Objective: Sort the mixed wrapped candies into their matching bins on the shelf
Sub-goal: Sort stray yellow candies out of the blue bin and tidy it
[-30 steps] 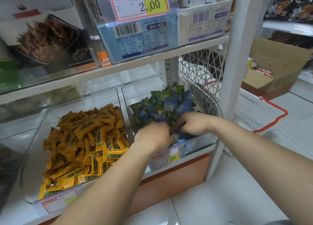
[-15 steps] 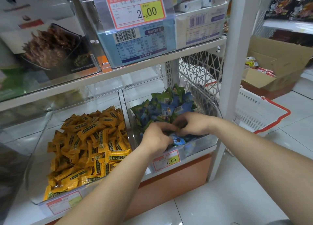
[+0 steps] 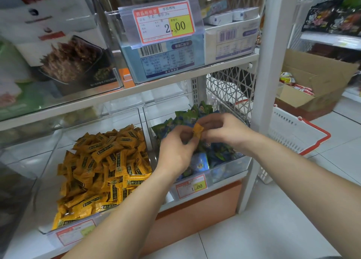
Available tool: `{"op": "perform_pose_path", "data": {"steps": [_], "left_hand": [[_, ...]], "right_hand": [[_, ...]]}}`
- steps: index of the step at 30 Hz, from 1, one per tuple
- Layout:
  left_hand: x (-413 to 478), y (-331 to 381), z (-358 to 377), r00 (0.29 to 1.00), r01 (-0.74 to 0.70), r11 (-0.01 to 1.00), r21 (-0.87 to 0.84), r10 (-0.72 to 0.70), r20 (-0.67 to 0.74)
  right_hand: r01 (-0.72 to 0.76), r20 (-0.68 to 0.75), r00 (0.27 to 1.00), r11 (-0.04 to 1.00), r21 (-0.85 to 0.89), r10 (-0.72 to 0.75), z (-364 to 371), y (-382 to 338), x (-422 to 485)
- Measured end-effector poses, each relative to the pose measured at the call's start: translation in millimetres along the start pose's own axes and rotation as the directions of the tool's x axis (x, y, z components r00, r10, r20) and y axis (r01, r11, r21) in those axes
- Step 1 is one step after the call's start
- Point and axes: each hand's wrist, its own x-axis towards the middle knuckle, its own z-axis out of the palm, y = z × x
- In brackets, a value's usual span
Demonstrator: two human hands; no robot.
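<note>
Hands lifted off blue candies [image 3: 201,162]; left hand [image 3: 175,151], right hand [image 3: 224,131] pinch orange candy [image 3: 197,131] between them.

Both forearms run bare back from the fingers; the left hand [image 3: 175,151] and right hand [image 3: 224,132] wear nothing.

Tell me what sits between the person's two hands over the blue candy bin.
One orange wrapped candy, pinched by the left hand and the right hand, as the head view shows.
</note>
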Motion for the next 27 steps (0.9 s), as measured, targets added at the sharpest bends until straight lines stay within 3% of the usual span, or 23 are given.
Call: {"op": "perform_pose_path", "data": {"steps": [2,4,7,9,12,14,16,19,22,25,27], "left_hand": [[1.1,7.8,-10.0,0.999,-0.014,1.000,-0.001,0.014,-0.039],[1.1,17.3,-28.3,0.996,-0.073,0.997,0.037,0.075,-0.055],[-1.7,17.8,-70.6,0.983,-0.132,0.952,0.275,0.162,-0.088],[-4.4,4.9,-100.7,0.983,-0.053,0.870,0.491,0.132,-0.127],[-4.7,-18.2,-133.7,0.978,0.121,0.760,0.638,0.017,-0.206],[-3.2,-27.6,-141.4,0.974,0.169,0.745,0.646,-0.027,-0.223],[-2.9,-31.7,-136.8,0.985,0.073,0.788,0.612,0.039,-0.167],[-4.1,-34.6,-116.3,0.992,-0.106,0.825,0.556,0.126,0.002],[-0.6,-43.0,-102.2,0.986,-0.166,0.820,0.548,0.121,0.118],[4.5,-51.7,-103.4,0.985,-0.165,0.843,0.512,0.115,0.129],[6.2,-54.8,-106.9,0.988,-0.143,0.868,0.476,0.098,0.119]], "right_hand": [[0.005,-0.004,1.000,0.990,0.139,-0.005,1.7,-2.2,0.8],[0.028,-0.042,0.999,0.990,0.139,-0.023,3.7,-3.0,2.9],[0.061,-0.090,0.993,0.983,-0.171,-0.077,6.2,1.1,7.9],[0.066,-0.063,0.994,0.934,-0.351,-0.094,9.6,6.2,10.2],[0.081,-0.066,0.988,0.833,-0.547,-0.139,18.6,13.1,14.6],[0.113,-0.074,0.977,0.773,-0.625,-0.202,26.4,15.1,21.2],[0.143,-0.024,0.974,0.699,-0.700,-0.223,34.4,14.8,31.5],[0.195,0.122,0.979,0.577,-0.793,-0.163,47.2,9.5,50.1],[0.351,0.318,0.936,0.456,-0.818,-0.151,66.5,3.4,69.8],[0.341,0.405,0.914,0.499,-0.796,0.022,86.0,5.0,87.6],[0.359,0.432,0.894,0.390,-0.848,0.116,92.0,14.2,93.8]]}}
